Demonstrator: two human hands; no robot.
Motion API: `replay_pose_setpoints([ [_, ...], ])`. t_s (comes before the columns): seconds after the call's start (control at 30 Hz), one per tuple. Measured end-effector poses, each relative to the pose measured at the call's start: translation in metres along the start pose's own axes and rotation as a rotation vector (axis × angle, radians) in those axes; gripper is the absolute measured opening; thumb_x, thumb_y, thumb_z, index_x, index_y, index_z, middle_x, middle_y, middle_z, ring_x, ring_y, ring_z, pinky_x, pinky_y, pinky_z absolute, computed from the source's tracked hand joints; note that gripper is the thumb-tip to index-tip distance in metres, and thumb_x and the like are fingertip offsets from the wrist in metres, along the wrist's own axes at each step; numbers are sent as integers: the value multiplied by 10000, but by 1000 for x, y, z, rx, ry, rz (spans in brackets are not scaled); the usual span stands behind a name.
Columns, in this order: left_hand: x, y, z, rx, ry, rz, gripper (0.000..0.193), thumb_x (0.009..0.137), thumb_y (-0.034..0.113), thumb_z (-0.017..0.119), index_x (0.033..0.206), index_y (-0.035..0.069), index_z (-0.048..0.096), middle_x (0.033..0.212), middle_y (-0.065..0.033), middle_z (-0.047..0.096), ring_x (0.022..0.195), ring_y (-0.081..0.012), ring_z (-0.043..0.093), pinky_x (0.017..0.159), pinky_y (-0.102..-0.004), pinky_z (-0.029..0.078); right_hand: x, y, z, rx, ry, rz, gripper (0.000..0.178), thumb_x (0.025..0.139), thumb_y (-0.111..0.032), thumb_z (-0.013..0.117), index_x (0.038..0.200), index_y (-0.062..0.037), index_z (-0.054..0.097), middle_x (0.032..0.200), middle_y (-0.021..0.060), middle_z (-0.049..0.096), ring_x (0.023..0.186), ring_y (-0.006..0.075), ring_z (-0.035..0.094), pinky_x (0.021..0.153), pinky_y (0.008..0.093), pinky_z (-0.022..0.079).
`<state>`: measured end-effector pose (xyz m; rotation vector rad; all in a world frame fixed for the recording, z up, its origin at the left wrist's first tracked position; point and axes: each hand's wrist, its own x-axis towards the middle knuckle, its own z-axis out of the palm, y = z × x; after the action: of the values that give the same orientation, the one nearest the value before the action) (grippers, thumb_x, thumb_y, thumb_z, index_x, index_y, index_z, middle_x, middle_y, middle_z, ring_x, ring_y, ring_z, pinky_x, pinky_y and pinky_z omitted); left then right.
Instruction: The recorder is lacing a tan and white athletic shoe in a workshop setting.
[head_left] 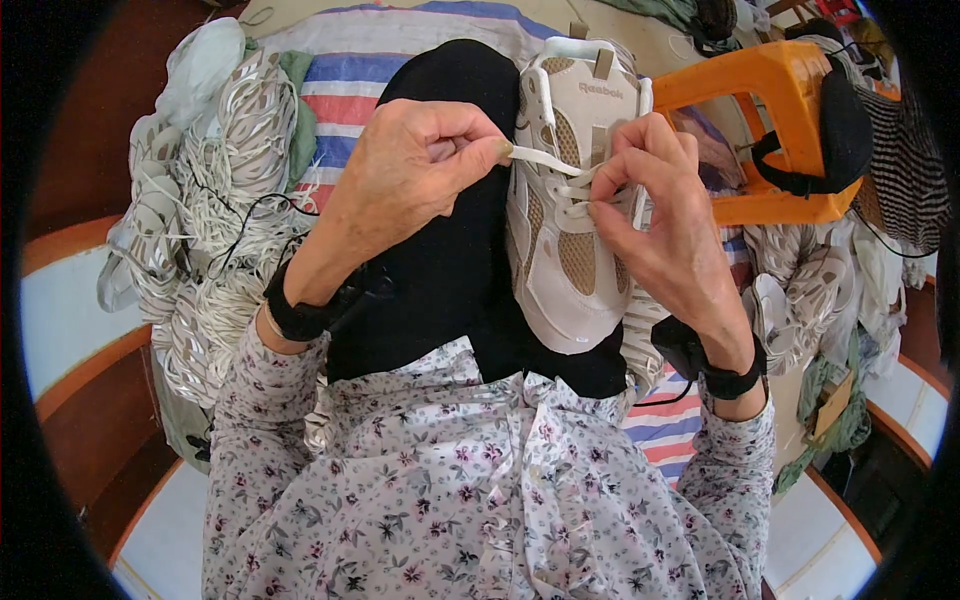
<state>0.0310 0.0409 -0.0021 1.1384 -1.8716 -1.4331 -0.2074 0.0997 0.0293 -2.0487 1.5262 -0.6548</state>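
A beige and white sneaker (pixel 572 290) rests on my lap over the black trousers, toe toward me and tongue away. A white shoelace (pixel 545 158) runs across it between my two hands. My left hand (pixel 425 160), to the left of the shoe, pinches one end of the lace between thumb and forefinger. At the right edge of the lacing, my right hand (pixel 660 205) pinches the lace close to the eyelets, its fingers over the shoe's side. The lower eyelets have lace through them. Part of the shoe's right side is hidden behind my right hand.
An orange plastic stool (pixel 790 120) lies at the upper right with black straps on it. Bundled shoe uppers (pixel 255 110) and a heap of white laces (pixel 225 250) sit at left. More shoe pieces (pixel 800 290) lie at right. A striped sheet (pixel 345 70) spreads beneath.
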Motion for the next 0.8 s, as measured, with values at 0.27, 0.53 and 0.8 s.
replay_pose_setpoints([
  [0.27,1,-4,-1,94,29,115,217,964,218,628,918,20,703,570,85,493,464,3,408,416,-176,289,3,19,3,164,149,-10,104,697,36,674,774,-17,630,939,69,523,895,218,507,787,310,431],
  [0.53,0,-2,-4,98,12,75,210,963,206,630,908,15,699,580,105,479,469,15,380,419,-175,252,4,32,-12,130,82,-56,180,762,27,696,919,-27,627,1011,71,511,973,206,535,847,320,440],
  [0.8,-2,3,-9,122,-26,37,184,935,177,656,908,0,698,608,90,505,511,11,378,443,-185,264,2,29,-17,160,58,13,78,852,-4,622,928,-2,606,854,48,571,802,153,549,703,288,454],
])
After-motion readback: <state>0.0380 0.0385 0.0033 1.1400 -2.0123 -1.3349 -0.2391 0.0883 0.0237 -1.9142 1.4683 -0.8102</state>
